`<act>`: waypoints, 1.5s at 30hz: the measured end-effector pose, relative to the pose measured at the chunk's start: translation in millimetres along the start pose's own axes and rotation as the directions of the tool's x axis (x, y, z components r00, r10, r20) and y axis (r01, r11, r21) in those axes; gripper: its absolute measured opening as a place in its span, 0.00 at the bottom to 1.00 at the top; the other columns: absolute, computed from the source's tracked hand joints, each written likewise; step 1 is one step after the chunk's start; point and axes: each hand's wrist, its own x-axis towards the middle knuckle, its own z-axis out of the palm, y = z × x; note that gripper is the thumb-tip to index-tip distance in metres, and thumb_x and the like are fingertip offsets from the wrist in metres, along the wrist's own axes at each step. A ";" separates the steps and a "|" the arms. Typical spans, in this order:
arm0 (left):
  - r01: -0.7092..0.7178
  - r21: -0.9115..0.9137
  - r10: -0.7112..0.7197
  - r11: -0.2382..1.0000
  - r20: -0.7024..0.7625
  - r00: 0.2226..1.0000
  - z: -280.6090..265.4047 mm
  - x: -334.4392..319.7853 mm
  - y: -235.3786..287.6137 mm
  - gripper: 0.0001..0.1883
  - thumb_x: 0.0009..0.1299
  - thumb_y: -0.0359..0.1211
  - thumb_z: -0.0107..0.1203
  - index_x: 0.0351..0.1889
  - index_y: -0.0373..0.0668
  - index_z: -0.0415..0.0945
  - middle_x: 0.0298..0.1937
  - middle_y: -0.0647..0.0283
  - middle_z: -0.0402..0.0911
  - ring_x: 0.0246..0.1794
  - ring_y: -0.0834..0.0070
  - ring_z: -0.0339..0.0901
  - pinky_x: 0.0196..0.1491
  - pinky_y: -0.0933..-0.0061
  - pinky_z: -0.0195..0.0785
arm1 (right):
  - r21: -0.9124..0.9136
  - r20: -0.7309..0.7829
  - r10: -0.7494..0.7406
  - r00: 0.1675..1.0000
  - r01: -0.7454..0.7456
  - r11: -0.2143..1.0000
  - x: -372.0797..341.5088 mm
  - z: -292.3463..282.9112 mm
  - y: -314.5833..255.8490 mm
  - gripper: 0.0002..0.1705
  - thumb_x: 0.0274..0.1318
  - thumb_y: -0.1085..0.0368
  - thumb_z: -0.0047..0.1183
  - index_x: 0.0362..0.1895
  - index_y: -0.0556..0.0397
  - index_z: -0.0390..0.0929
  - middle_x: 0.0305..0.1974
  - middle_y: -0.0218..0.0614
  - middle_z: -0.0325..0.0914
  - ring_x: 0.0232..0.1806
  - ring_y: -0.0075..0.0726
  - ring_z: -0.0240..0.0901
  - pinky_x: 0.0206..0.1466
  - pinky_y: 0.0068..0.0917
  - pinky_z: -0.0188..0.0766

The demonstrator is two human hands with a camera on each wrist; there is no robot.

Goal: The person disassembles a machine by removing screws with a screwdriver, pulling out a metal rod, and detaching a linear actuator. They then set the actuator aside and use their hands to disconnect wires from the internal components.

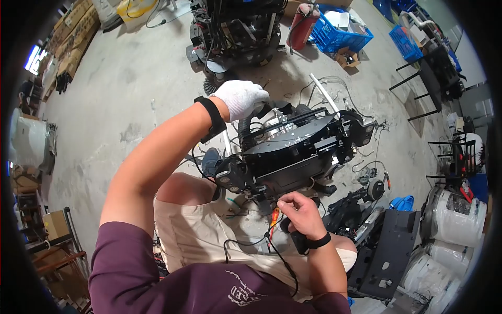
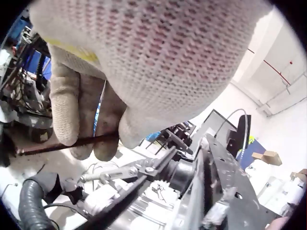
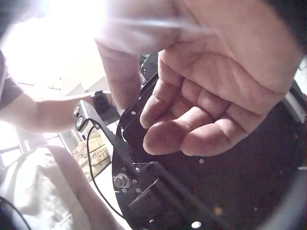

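My left hand (image 1: 241, 99), in a white knitted glove, reaches over the far side of a black machine frame (image 1: 293, 172). In the left wrist view its thumb and fingers pinch a thin dark reddish rod (image 2: 43, 149). Bare and loosely curled, my right hand (image 1: 302, 214) is at the near side of the frame. Nothing shows between its fingers in the right wrist view, where a flat black panel (image 3: 216, 187) with screw holes lies behind them. Close to its fingertips in the head view is a screwdriver with an orange-yellow handle (image 1: 274, 215).
A larger black machine (image 1: 238, 34) stands on the floor ahead, beside a red cylinder (image 1: 303, 29) and a blue crate (image 1: 342, 31). Loose cables trail right of the frame. Black parts and a dark panel (image 1: 389, 251) lie at the right. A black cord crosses the lap.
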 end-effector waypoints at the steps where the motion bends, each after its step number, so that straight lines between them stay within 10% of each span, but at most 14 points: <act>1: -0.071 0.029 0.072 0.997 -0.032 0.997 2.7 3.8 -5.5 0.12 0.70 0.34 0.58 0.50 0.52 0.85 0.41 0.60 0.85 0.43 0.55 0.82 0.47 0.58 0.77 | 0.002 -0.003 0.003 1.000 -0.003 1.000 1.0 -0.5 0.5 0.10 0.65 0.65 0.64 0.44 0.59 0.82 0.35 0.28 0.80 0.33 0.17 0.74 0.36 0.20 0.72; 10: -0.355 0.096 0.354 0.930 0.032 0.935 13.1 28.9 5.3 0.19 0.63 0.25 0.55 0.51 0.52 0.84 0.44 0.64 0.85 0.47 0.62 0.84 0.47 0.62 0.79 | -0.063 -0.031 -0.005 1.000 0.003 0.998 11.3 -2.5 12.8 0.10 0.63 0.65 0.65 0.43 0.58 0.83 0.36 0.31 0.82 0.35 0.21 0.76 0.41 0.22 0.74; 34: -0.487 0.145 0.472 0.861 0.123 0.873 20.4 41.5 2.1 0.15 0.64 0.28 0.55 0.48 0.49 0.81 0.45 0.63 0.82 0.47 0.62 0.82 0.46 0.63 0.79 | -0.131 -0.050 -0.066 0.997 0.059 0.990 20.1 -1.7 18.5 0.09 0.63 0.65 0.65 0.42 0.58 0.83 0.37 0.30 0.81 0.32 0.19 0.75 0.39 0.19 0.73; 45: -0.694 0.284 0.704 0.662 0.084 0.706 24.6 59.6 9.7 0.16 0.67 0.32 0.54 0.52 0.46 0.81 0.57 0.61 0.80 0.62 0.64 0.77 0.58 0.65 0.76 | -0.175 -0.019 -0.088 0.996 0.083 0.981 17.2 -5.2 8.5 0.12 0.64 0.60 0.64 0.42 0.57 0.83 0.34 0.31 0.79 0.31 0.19 0.73 0.35 0.21 0.72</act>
